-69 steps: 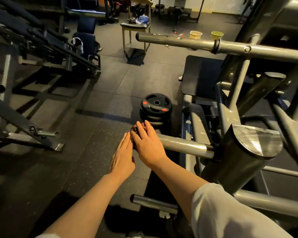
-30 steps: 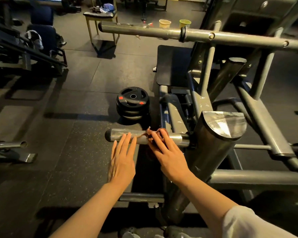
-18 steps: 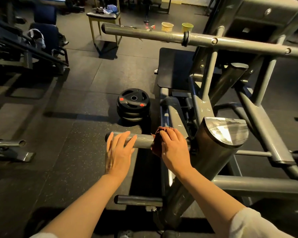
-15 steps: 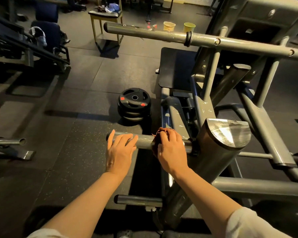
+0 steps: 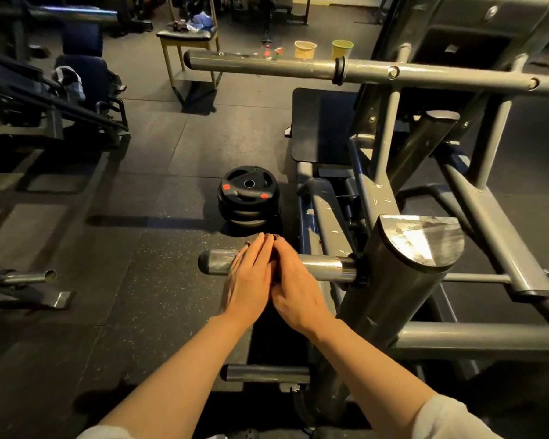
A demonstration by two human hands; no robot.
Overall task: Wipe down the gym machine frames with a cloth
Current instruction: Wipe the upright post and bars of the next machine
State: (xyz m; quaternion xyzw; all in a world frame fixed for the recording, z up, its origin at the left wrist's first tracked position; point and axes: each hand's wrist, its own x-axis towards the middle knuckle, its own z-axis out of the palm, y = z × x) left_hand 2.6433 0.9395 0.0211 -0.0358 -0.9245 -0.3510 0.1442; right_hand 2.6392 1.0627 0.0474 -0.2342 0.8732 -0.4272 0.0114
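A short steel peg (image 5: pixel 325 266) sticks out leftward from the thick grey upright post (image 5: pixel 403 280) of the gym machine. My left hand (image 5: pixel 251 280) and my right hand (image 5: pixel 297 288) lie side by side across the peg near its free end, fingers straight and touching each other. A dark reddish cloth (image 5: pixel 275 237) is almost wholly hidden under them; only small bits show past the fingertips and in the gap between the hands. Both hands press down on the peg and cloth.
A stack of black weight plates (image 5: pixel 249 194) stands on the rubber floor just beyond the peg. A long grey bar (image 5: pixel 267 63) crosses above. A lower peg (image 5: pixel 267 372) juts out near my arms. Another machine (image 5: pixel 45 99) stands left; a stool (image 5: pixel 187 36) and cups (image 5: pixel 305 49) stand behind.
My right hand has slid left along the peg, away from the post, with the cloth under it. It now meets my left hand, and both hands have flattened.
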